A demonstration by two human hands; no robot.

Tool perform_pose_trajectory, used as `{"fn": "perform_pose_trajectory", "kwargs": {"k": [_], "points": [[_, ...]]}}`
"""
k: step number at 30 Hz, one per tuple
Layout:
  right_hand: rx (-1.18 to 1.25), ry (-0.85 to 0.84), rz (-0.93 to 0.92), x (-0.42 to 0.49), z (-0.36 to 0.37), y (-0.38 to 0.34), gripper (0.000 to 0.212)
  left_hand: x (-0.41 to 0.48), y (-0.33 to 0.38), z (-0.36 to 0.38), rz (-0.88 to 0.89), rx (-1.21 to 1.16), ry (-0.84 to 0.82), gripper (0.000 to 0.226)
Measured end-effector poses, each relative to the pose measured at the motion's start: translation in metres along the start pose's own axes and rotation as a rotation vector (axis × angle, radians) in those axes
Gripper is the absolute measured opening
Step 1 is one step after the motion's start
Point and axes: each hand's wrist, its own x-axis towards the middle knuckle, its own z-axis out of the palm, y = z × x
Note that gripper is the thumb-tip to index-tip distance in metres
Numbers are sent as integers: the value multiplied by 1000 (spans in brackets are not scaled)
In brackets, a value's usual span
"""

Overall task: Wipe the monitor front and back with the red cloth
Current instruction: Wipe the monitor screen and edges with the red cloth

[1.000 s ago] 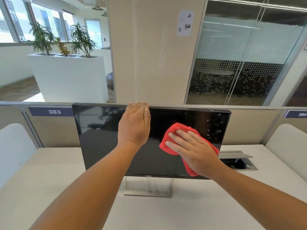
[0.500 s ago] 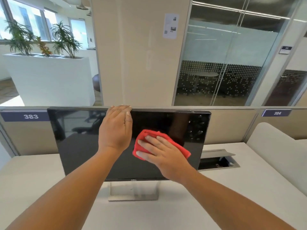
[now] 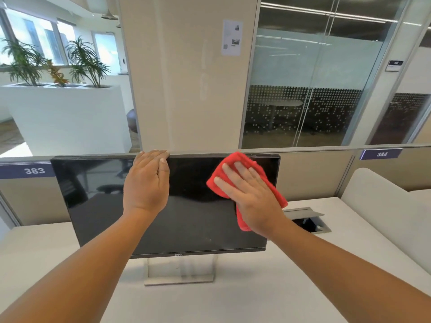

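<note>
A black monitor [image 3: 98, 201] stands on a silver base on the white desk, its dark screen facing me. My left hand [image 3: 145, 183] lies on the screen's upper middle, its fingertips hooked over the top edge. The red cloth [image 3: 233, 163] is spread on the upper right part of the screen, reaching the top edge. My right hand [image 3: 253, 197] presses flat on the cloth with straight, spread fingers. The monitor's back is hidden.
The white desk [image 3: 268, 287] runs under the monitor. An open cable hatch [image 3: 307, 223] sits in the desk right of the screen. A beige partition [image 3: 314, 176] with labels 383 and 384 stands behind. A white padded seat back [image 3: 384, 206] is at right.
My right hand has slid the red cloth from the screen's middle up and to the right, to the top right area. My left hand stays on the top edge.
</note>
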Motion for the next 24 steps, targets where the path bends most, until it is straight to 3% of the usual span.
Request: {"fn": "perform_pose_trajectory", "kwargs": {"k": [4,7,10,15,18,21,24], "points": [[-9,-323,-281,-29,16,-11,82,-2,-6,-2,5,3,9,49],[-95,-406,-292,-65,25,-1,86,-4,-8,-2,18,19,11,48],[-102,-325,-177,-79,11,26,92,-3,-5,2,9,14,15,49],[-62,-41,-28,-25,-24,51,72,-7,10,11,-68,29,19,52],[-34,-74,-129,-1,-21,39,62,-8,31,19,-25,69,-33,54],[-6,-217,-307,4,-6,14,61,-1,53,29,97,83,-84,56],[-31,-265,-358,-16,7,-1,67,1,64,37,113,112,-140,56]]}}
